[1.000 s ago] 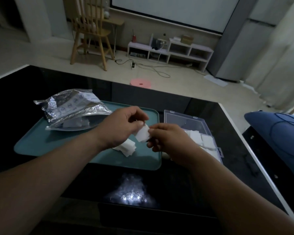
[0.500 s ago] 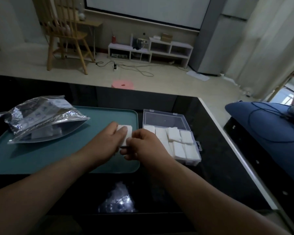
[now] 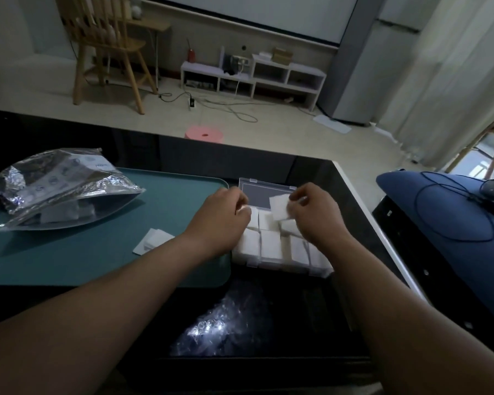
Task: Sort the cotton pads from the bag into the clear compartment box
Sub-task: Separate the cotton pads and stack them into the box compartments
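The clear compartment box (image 3: pixel 285 265) lies on the black table right of the teal tray, its lid (image 3: pixel 265 192) open at the back. White cotton pads fill several compartments. My right hand (image 3: pixel 314 212) hovers over the box and pinches a white cotton pad (image 3: pixel 280 208). My left hand (image 3: pixel 223 218) is over the box's left side with curled fingers; a bit of white shows at its fingertips. A small stack of cotton pads (image 3: pixel 153 240) lies on the tray. The silvery bag (image 3: pixel 60 192) lies open on the tray's left, more pads inside.
The teal tray (image 3: pixel 103 266) covers the table's left half. A blue cushion with a black cable (image 3: pixel 451 212) sits off the table's right edge. Beyond the far edge are a pink round stool (image 3: pixel 204 134), a wooden chair (image 3: pixel 109 49) and a low white shelf.
Both hands moved right from the tray's edge to above the box. The right hand now holds a single pad over the compartments; the small stack on the tray is uncovered.
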The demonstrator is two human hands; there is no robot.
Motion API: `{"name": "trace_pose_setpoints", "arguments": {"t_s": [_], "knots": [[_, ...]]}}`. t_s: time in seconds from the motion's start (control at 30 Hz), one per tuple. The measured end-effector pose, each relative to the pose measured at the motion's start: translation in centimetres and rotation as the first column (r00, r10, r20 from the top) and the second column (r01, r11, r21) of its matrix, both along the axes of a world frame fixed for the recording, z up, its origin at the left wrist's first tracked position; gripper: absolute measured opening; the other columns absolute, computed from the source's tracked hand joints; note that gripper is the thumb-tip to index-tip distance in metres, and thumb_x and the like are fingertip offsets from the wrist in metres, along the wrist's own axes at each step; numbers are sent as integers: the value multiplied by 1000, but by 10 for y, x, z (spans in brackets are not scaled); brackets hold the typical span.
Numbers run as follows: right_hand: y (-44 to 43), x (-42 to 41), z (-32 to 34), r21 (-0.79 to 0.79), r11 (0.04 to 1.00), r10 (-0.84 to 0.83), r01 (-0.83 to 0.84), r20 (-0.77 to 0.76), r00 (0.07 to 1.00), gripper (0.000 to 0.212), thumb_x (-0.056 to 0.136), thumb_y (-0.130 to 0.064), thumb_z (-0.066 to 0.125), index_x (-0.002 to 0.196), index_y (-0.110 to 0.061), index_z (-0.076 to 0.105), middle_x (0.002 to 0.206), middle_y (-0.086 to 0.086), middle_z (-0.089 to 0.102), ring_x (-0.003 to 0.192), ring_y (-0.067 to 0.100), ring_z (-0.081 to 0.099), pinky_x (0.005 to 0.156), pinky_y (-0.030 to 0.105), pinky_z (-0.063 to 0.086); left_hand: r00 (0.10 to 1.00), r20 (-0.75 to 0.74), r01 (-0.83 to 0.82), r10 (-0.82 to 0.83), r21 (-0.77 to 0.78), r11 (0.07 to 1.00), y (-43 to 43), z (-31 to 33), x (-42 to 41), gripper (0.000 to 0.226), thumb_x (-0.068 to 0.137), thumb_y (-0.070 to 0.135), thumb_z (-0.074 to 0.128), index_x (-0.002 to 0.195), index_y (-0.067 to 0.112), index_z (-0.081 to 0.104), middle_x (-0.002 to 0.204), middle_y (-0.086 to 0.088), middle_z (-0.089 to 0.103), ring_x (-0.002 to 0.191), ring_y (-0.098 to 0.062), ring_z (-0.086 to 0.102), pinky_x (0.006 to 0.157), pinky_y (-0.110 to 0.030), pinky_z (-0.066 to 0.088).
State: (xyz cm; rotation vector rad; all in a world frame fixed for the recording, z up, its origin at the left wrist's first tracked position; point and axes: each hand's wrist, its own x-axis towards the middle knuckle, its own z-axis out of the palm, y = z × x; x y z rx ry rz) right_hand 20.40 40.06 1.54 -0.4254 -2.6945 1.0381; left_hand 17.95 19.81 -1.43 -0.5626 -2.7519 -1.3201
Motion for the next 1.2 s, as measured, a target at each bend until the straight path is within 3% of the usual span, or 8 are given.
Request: {"name": "trace_pose_setpoints", "arguments": {"t_s": [0.13, 0.33, 0.47, 0.67, 0.87, 0.97, 1.1, 1.2], "knots": [[-7, -10, -16, 169, 982, 68, -84, 94, 993, 13, 100, -21, 66, 110, -28, 68, 106, -8, 70, 93, 12, 67, 87, 40, 61, 995, -77, 43, -68, -289, 956, 4, -19, 3, 29, 97, 33, 53, 124, 24, 60, 119, -1, 55, 115, -27, 49, 98, -44, 45], [-9, -16, -26, 303, 951, 23, -59, 119, 993, 19, 98, -17, 61, 111, -29, 69, 106, -7, 68, 90, 12, 64, 82, 36, 60, 988, -122, 38, -91, -382, 924, 4, -24, 4, 29, 93, 35, 56, 121, 28, 60, 122, 1, 52, 114, -29, 47, 98, -45, 44], [-10, -19, -32, 287, 956, 25, -67, 147, 989, 17, 97, -19, 62, 109, -29, 70, 107, -8, 67, 96, 15, 64, 81, 37, 58, 990, -110, 38, -87, -383, 923, 6, -25, 4, 31, 93, 36, 56, 123, 28, 60, 122, 0, 50, 114, -29, 46, 99, -44, 43], [-15, -21, -37, 424, 896, 43, -129, 207, 977, 14, 94, -20, 62, 102, -28, 69, 105, -3, 70, 92, 19, 66, 83, 43, 62, 991, -107, 38, -85, -382, 923, 4, -25, 5, 32, 95, 36, 56, 126, 29, 60, 125, 2, 50, 117, -28, 45, 101, -43, 42], [-12, -18, -34, 476, 870, 133, -127, 22, 991, 15, 103, -27, 55, 110, -24, 69, 114, -1, 64, 108, 19, 58, 92, 42, 56, 984, -174, -4, -50, -297, 955, -1, -24, 4, 32, 103, 33, 52, 134, 26, 58, 131, 1, 53, 122, -26, 46, 101, -43, 42], [-13, -10, -36, 542, 806, 214, -238, 107, 971, 23, 107, -37, 47, 120, -26, 63, 118, -1, 60, 113, 21, 54, 97, 42, 51, 985, -168, -19, -28, -275, 961, -10, -19, 1, 35, 101, 29, 52, 136, 26, 57, 136, 1, 53, 127, -25, 44, 105, -46, 40], [-19, -1, -43, 659, 693, 235, -294, 179, 955, 25, 110, -36, 38, 117, -21, 56, 117, 4, 57, 106, 25, 51, 94, 44, 47, 988, -151, -35, -7, -273, 961, -31, -13, 1, 41, 97, 21, 52, 138, 24, 56, 141, -1, 52, 130, -25, 44, 110, -48, 38], [-29, 0, -35, 611, 753, 247, -246, 84, 965, 31, 108, -40, 39, 123, -21, 58, 120, 4, 58, 112, 27, 52, 96, 46, 47, 988, -149, -71, 32, -263, 962, -54, -9, 0, 43, 96, 20, 50, 138, 23, 57, 141, -2, 52, 132, -26, 44, 112, -49, 37]]}}
